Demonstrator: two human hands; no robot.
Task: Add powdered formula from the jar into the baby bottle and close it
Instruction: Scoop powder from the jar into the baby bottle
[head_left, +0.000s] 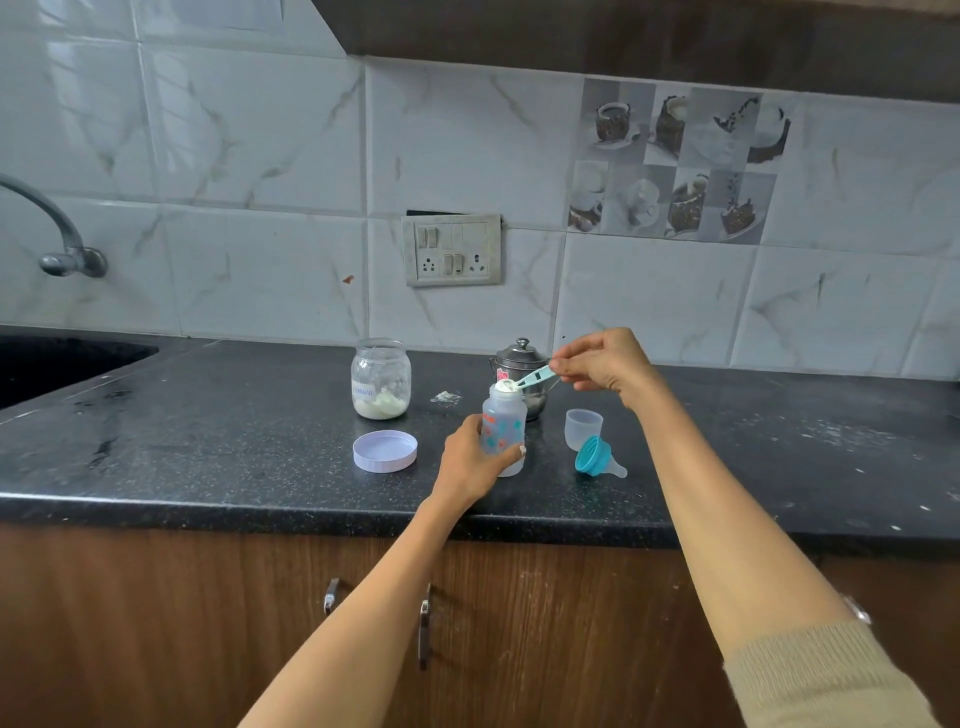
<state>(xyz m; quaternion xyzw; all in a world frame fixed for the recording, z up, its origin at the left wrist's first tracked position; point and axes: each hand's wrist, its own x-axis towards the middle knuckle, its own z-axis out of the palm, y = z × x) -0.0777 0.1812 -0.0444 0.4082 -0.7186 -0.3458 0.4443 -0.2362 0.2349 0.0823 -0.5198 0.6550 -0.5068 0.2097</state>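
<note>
A clear baby bottle (504, 423) with coloured prints stands upright and uncapped on the black counter (234, 441). My left hand (470, 462) grips its lower body. My right hand (605, 364) pinches the handle of a light blue scoop (530, 378), whose bowl holds white powder right over the bottle's mouth. The glass formula jar (381, 378) stands open to the left, with powder at its bottom. Its lilac lid (385, 451) lies upside down in front of it. The teal ring with teat (597, 458) lies on its side to the right, beside the clear cap (583, 427).
A small steel pot with a lid (522, 358) stands just behind the bottle. A little spilled powder (445, 397) lies between jar and bottle. A sink (52, 364) and tap (62, 239) are at far left. A switch panel (452, 249) is on the tiled wall.
</note>
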